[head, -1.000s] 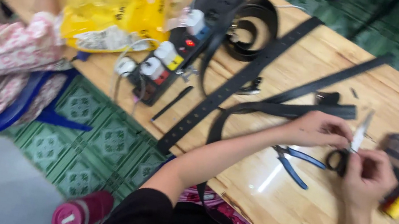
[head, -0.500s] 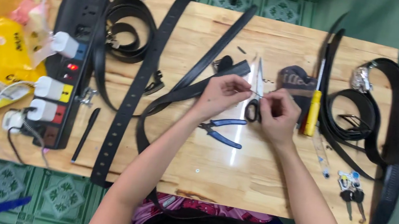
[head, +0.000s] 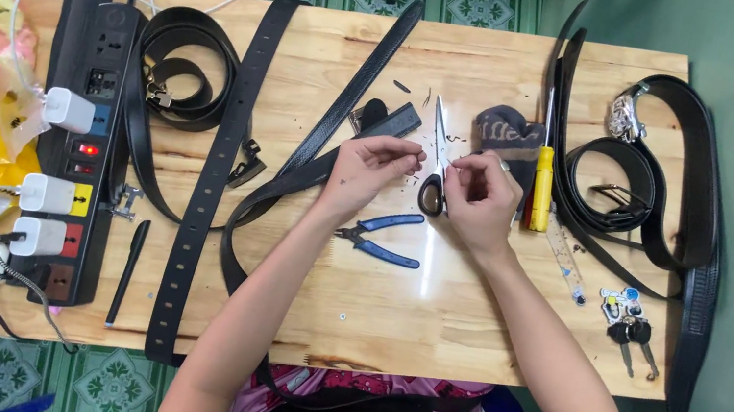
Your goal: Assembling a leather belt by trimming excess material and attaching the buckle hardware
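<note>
Head view: left hand [head: 371, 169] and right hand [head: 480, 195] are meeting mid-table, fingertips pinching closed on something too small to identify. Black-handled scissors [head: 436, 170] are lying between them, blades pointing away, handle loops touching the right hand. Blue-handled pliers [head: 382, 236] are sitting just below. A black belt strap [head: 313, 172] is running under the left hand across the wooden table [head: 365, 335]. Yellow screwdriver [head: 544, 176] is lying beside the right hand.

bare wood before the hands [head: 477, 200], blue pliers [head: 382, 235] and scissors [head: 437, 163] between, belts flanking
</note>
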